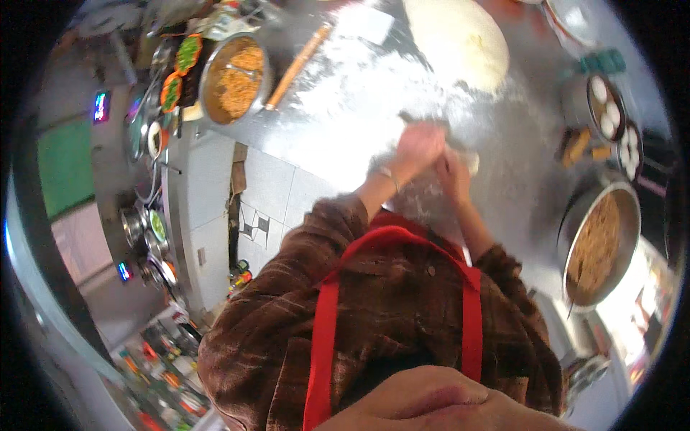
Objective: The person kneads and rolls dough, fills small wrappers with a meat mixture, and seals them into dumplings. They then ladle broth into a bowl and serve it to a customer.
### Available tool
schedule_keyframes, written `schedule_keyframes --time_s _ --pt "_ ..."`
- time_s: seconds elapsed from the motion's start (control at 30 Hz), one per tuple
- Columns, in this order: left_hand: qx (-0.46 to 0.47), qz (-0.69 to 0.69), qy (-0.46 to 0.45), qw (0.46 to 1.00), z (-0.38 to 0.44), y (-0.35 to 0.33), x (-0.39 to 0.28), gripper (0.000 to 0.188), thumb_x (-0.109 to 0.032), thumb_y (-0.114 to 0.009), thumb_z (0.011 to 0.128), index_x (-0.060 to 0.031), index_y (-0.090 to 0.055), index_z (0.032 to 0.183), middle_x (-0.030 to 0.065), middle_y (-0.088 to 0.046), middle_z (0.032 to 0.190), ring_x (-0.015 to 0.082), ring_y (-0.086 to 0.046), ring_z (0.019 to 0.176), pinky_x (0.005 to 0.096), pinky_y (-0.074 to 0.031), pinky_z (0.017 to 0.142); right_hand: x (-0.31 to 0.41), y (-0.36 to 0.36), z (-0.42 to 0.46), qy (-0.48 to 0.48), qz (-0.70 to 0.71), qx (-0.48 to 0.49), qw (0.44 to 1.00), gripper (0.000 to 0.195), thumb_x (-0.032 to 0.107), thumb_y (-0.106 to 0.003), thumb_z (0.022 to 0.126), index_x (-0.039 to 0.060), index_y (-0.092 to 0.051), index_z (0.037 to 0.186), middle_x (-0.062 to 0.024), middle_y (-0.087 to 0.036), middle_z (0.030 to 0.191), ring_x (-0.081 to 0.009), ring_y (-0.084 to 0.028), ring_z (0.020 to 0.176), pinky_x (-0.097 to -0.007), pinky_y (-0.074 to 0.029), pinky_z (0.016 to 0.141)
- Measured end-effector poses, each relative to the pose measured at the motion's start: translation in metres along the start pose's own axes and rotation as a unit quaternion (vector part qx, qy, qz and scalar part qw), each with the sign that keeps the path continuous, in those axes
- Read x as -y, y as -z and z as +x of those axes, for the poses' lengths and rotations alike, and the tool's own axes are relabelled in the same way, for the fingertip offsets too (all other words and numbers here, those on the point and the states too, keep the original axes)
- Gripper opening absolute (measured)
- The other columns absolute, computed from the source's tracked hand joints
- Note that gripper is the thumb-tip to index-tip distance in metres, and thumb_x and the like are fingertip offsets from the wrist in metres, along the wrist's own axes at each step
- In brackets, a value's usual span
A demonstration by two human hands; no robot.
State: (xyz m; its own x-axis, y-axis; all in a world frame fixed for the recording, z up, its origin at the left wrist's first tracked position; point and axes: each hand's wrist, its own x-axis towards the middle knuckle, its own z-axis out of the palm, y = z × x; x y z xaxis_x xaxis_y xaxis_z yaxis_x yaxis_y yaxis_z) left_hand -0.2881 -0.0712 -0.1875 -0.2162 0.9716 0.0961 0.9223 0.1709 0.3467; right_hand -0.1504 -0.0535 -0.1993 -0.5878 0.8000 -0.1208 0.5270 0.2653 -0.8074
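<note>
My left hand (423, 143), with a bracelet at the wrist, is brought together with my right hand (454, 173) low over the steel table (517, 178). Both hands are blurred, and their fingers overlap. A small pale piece, apparently dough (473, 161), shows just right of my right hand; the hands hide whatever lies under them. Beyond them a large, smooth slab of dough (463, 43) rests on the table. White flour (350, 81) covers the surface ahead and to the left.
A wooden rolling pin (299, 67) lies at the left, near a steel bowl of orange filling (240, 81). On the right are a pot of eggs (606, 110) and a large pan of brown filling (595, 248). A white scraper or sheet (369, 24) lies at the far side.
</note>
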Motion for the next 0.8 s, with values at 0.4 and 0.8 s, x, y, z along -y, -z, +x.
schedule_keyframes --time_s 0.4,0.8 --pt "-0.070 0.005 -0.021 0.997 0.010 0.000 0.020 0.026 -0.019 -0.053 0.082 -0.0103 -0.056 0.106 0.0053 -0.052 0.117 0.0212 -0.048 0.108 0.0398 -0.036 0.095 -0.001 0.009 0.037 -0.034 0.037 0.027 0.998 0.017 0.019 -0.052 0.087 0.0088 -0.057 0.099 -0.0148 -0.061 0.080 -0.0306 -0.061 0.074 -0.0347 -0.046 0.064" --pt "0.086 -0.121 -0.068 0.987 0.033 0.028 0.046 0.018 -0.010 -0.053 0.079 -0.0021 -0.059 0.094 0.0125 -0.057 0.096 0.0298 -0.054 0.092 0.0398 -0.045 0.080 0.002 -0.005 0.094 -0.066 -0.076 -0.044 0.994 0.026 0.027 -0.046 0.090 0.0036 -0.057 0.095 -0.0147 -0.060 0.089 -0.0317 -0.057 0.077 -0.0375 -0.042 0.068"
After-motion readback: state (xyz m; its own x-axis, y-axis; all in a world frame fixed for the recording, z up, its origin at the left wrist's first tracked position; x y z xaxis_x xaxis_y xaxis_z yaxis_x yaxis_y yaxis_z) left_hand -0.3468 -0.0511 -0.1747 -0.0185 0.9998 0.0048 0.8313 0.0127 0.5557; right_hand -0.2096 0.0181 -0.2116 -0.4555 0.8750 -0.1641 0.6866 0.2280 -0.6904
